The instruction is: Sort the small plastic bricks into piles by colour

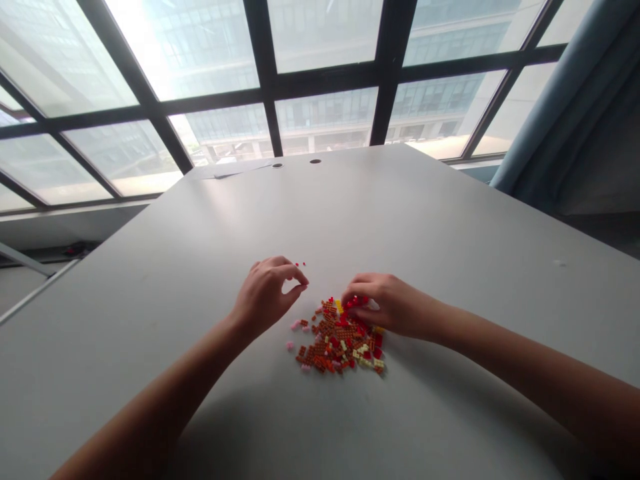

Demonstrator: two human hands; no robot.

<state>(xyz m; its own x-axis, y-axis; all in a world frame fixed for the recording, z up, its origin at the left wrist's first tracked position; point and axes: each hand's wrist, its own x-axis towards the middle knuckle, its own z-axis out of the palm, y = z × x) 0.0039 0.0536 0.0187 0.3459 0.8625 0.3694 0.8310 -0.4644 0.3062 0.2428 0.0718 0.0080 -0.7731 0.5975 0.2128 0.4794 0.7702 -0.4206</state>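
Head view: plastic bricks (337, 340) well inside tabletop edges (320, 155)

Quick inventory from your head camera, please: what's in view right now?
Table: one, pale grey, filling the lower view.
Small building bricks: too many to count, mainly red and orange, some yellow, cream and pink, loosely piled mid-table.
Stray red bricks: about two, red, just beyond the pile.
Table holes: two, dark, near the far edge.
Window: one, black-framed, behind the table.
Curtain: one, blue, far right.
Left hand: one, fingers parted, beside the stray bricks.
Right hand: one, on the pile's red bricks.
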